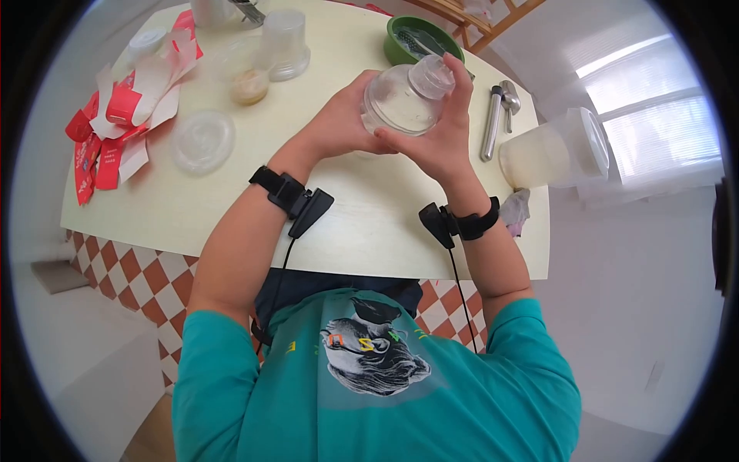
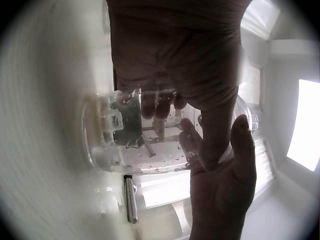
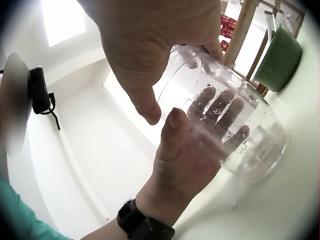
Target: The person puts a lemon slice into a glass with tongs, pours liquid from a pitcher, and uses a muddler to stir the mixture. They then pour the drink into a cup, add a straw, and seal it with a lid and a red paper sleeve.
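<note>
A clear container (image 1: 400, 100) with a narrower clear top is held between both hands above the table. The left hand (image 1: 346, 115) grips its left side, and in the right wrist view the left fingers show through the wet wall of the container (image 3: 235, 110). The right hand (image 1: 443, 131) curls round its right side, one finger up along the narrow top. In the left wrist view the right hand (image 2: 220, 185) lies against the container (image 2: 150, 135), its thumb near the left hand (image 2: 175, 55). Water drops cling to the wall.
Behind stands a green bowl (image 1: 400, 52). Right of the hands are a metal tool (image 1: 491, 127) and a large translucent container (image 1: 543, 154). Leftward lie a round lid (image 1: 202, 142), a small tub (image 1: 250, 86), a clear cup (image 1: 283, 42) and torn red-and-white packaging (image 1: 123, 104).
</note>
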A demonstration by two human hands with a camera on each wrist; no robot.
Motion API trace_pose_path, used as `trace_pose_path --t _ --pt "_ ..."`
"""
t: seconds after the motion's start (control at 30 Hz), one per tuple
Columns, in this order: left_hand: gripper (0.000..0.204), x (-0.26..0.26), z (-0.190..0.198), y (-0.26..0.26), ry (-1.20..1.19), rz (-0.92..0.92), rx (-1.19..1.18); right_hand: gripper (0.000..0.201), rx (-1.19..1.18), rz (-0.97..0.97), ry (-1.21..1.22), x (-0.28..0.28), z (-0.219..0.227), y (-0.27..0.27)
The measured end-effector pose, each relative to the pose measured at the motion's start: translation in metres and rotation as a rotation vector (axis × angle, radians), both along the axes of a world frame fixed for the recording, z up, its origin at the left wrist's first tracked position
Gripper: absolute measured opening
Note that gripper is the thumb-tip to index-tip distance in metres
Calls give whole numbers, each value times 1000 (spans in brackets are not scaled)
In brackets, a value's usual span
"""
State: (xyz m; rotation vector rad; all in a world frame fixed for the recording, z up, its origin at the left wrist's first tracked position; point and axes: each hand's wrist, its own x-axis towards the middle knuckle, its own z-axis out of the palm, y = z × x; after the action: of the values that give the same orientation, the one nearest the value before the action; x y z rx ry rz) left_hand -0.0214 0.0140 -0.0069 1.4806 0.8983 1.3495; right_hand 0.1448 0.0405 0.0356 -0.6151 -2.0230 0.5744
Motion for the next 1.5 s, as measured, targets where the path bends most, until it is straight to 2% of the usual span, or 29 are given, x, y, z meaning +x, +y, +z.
trace_pose_path --t 0.13,0.43,0.6,0.73,0.8,0.93,1.0,1.23,1.43,1.5 --pt "88 0 4 -2 67 -3 -10 105 -37 36 33 1 -2 0" --pt "89 0 -1 0 49 -17 18 104 100 8 1 5 -6 1" --pt "89 2 -1 1 49 -22 18 104 -8 61 96 4 -5 0" --pt "89 2 -1 0 36 -29 28 103 -5 53 88 7 -4 -1" --pt "89 1 -1 -1 41 -33 25 104 258 -46 -128 11 2 -5" --pt "89 5 0 -1 25 -30 18 105 236 15 -113 13 3 2" --pt "89 5 0 -1 43 -40 7 107 9 74 25 12 0 2" --pt "89 7 0 -3 63 -56 8 106 24 68 37 16 -2 -1" --pt "90 9 0 -2 66 -49 10 106 -94 58 59 16 3 -7" --pt "90 9 0 -3 70 -48 13 105 26 104 -40 20 4 -4"
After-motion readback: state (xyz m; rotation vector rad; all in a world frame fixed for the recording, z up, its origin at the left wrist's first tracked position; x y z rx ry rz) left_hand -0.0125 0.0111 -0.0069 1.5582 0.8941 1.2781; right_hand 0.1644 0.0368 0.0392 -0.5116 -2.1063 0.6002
